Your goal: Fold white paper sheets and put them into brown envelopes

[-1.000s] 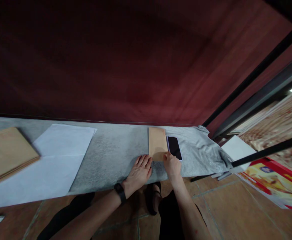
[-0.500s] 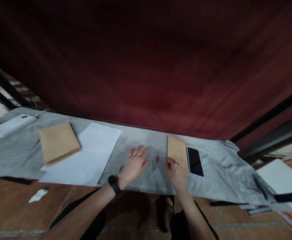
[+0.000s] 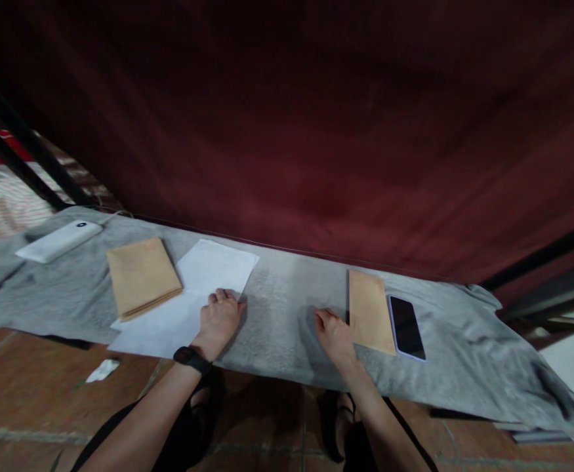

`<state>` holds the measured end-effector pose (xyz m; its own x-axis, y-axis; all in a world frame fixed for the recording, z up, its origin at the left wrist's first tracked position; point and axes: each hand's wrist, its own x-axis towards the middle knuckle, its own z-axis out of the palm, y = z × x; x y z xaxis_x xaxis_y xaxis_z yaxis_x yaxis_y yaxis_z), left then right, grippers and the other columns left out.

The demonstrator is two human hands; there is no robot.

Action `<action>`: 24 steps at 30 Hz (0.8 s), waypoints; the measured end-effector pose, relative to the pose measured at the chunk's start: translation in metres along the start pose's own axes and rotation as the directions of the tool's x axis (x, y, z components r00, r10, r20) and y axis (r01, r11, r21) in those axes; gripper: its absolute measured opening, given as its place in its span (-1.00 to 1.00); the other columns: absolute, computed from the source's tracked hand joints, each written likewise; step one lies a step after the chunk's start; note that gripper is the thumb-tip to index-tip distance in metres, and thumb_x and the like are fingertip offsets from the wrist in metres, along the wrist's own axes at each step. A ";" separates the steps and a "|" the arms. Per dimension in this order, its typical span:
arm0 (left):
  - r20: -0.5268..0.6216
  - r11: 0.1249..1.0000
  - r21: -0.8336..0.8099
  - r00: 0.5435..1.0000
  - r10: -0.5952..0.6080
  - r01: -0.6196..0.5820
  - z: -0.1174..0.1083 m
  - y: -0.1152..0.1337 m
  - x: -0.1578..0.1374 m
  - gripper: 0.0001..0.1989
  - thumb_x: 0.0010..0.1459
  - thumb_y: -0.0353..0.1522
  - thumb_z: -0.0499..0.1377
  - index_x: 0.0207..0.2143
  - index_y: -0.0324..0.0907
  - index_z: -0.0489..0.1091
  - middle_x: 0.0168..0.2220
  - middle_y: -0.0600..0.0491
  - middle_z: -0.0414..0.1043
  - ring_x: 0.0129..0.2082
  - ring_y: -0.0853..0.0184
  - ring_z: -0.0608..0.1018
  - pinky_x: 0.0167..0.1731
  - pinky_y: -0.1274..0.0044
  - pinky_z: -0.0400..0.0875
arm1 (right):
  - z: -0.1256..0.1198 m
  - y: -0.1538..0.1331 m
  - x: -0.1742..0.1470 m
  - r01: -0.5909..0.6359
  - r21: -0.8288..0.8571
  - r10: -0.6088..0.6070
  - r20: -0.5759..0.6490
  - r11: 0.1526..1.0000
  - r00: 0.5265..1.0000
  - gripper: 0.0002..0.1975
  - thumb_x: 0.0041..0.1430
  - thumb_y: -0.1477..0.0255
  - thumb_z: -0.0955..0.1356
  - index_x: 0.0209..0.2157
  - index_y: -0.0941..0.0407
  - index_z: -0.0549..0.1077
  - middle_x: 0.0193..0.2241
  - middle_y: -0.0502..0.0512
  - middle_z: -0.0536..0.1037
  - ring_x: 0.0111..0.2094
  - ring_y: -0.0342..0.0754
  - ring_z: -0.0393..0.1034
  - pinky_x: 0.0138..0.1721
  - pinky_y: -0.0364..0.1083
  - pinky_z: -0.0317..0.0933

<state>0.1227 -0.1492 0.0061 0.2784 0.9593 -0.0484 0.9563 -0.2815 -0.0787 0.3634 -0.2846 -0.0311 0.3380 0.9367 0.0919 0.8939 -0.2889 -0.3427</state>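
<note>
My left hand (image 3: 220, 322), with a black watch on its wrist, rests at the right edge of a white sheet of paper (image 3: 212, 259). Its fingers are curled downward and the tips are hidden, so I cannot see whether the sheet is gripped. A folded stack of brown paper (image 3: 143, 272) lies on the sheet's left part. My right hand (image 3: 334, 334) is closed over the grey cloth (image 3: 281, 314), thumb against curled fingers, with nothing visible in it. Just right of it lies a flat brown paper piece, like an envelope (image 3: 371, 311).
A dark-screened phone (image 3: 407, 328) lies right of the brown piece. At the far left is a white device (image 3: 60, 241) with a cable. A dark red curtain (image 3: 306, 164) hangs behind the cloth-covered surface. Crumpled white paper (image 3: 102, 370) lies on the tiled floor.
My left hand has moved left from the bare cloth onto the white sheet, and its spread fingers have curled. My right hand has shifted left, off the brown piece. The view has turned slightly left.
</note>
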 end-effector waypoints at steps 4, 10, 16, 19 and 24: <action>0.007 0.998 -0.022 0.999 0.054 -0.053 -0.002 -0.006 -0.002 -0.60 0.35 -0.43 -0.10 -0.07 -0.44 0.49 -0.05 -0.39 0.49 -0.06 0.00 0.58 -0.21 0.33 0.49 | 0.003 -0.008 0.003 -0.002 -0.022 0.002 0.019 1.000 1.000 -0.75 0.37 0.52 0.26 -0.13 0.04 0.57 -0.14 0.11 0.65 -0.18 -0.03 0.59 -0.23 -0.17 0.30; -0.066 0.995 -0.067 0.995 0.069 -0.074 -0.011 -0.009 -0.001 -0.60 0.34 -0.45 -0.13 -0.19 -0.37 0.51 -0.26 -0.28 0.54 -0.20 0.02 0.62 -0.26 0.31 0.49 | 0.009 -0.009 0.004 -0.028 0.064 0.028 -0.005 0.998 1.000 -0.74 0.33 0.53 0.27 -0.13 0.03 0.58 -0.16 0.12 0.66 -0.21 -0.03 0.59 -0.21 -0.16 0.32; -0.098 0.954 -0.131 0.961 0.257 -0.269 -0.021 0.040 -0.029 -0.68 0.34 -0.45 -0.07 -0.06 -0.27 0.45 -0.18 -0.16 0.54 -0.18 0.15 0.62 -0.29 0.43 0.48 | 0.020 -0.020 0.015 -0.116 0.704 0.103 0.060 0.701 0.993 -0.66 0.31 0.21 0.26 -0.11 0.08 0.58 -0.27 0.14 0.67 -0.27 0.04 0.57 -0.22 -0.05 0.42; -0.067 0.914 -0.170 0.929 0.363 -0.369 -0.020 0.075 -0.049 -0.70 0.33 -0.49 -0.05 -0.05 -0.25 0.45 -0.16 -0.17 0.54 -0.18 0.20 0.62 -0.26 0.46 0.47 | 0.024 -0.029 0.020 -0.272 0.887 0.160 0.227 0.374 0.961 -0.54 0.20 0.01 0.30 -0.16 0.08 0.57 -0.28 0.14 0.66 -0.34 0.05 0.56 -0.34 -0.03 0.44; -0.046 0.842 -0.330 0.898 0.438 -0.428 -0.014 0.103 -0.059 -0.71 0.40 -0.32 -0.03 -0.09 -0.16 0.47 -0.17 -0.08 0.58 -0.21 0.22 0.63 -0.24 0.45 0.47 | 0.028 -0.024 0.025 -0.226 0.913 0.183 0.172 0.340 0.968 -0.67 0.04 0.14 0.36 -0.26 0.07 0.56 -0.34 0.06 0.65 -0.30 0.04 0.54 -0.25 -0.04 0.42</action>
<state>0.2056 -0.2343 0.0150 0.6733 0.7387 -0.0321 0.7150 -0.6394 0.2826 0.3419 -0.2488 -0.0465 0.4399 0.8880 -0.1341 -0.0415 -0.1290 -0.9908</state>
